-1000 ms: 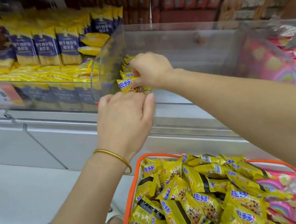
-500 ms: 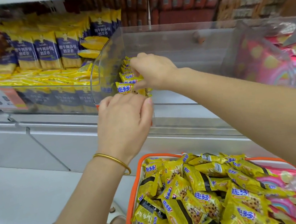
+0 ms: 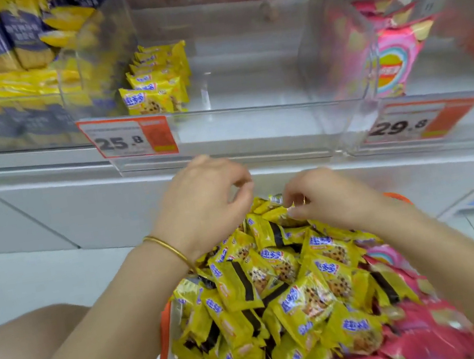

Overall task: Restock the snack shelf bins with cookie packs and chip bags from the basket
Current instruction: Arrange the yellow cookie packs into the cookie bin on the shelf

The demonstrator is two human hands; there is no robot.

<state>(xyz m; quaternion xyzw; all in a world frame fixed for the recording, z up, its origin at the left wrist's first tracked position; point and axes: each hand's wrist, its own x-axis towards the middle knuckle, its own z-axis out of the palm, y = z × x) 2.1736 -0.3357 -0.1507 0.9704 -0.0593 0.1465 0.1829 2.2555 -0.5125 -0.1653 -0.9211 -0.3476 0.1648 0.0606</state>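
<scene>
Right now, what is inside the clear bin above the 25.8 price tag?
A row of yellow cookie packs stands along the left wall of the clear bin, front pack facing out. The packs behind it are mostly covered, so their number cannot be counted.

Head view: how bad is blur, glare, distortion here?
Head view: motion blur smears the right hand and pink chip bags; the 25.8 price tag is readable; faint glare on the clear bin; shelf edge bows slightly from the wide-angle lens.
</scene>
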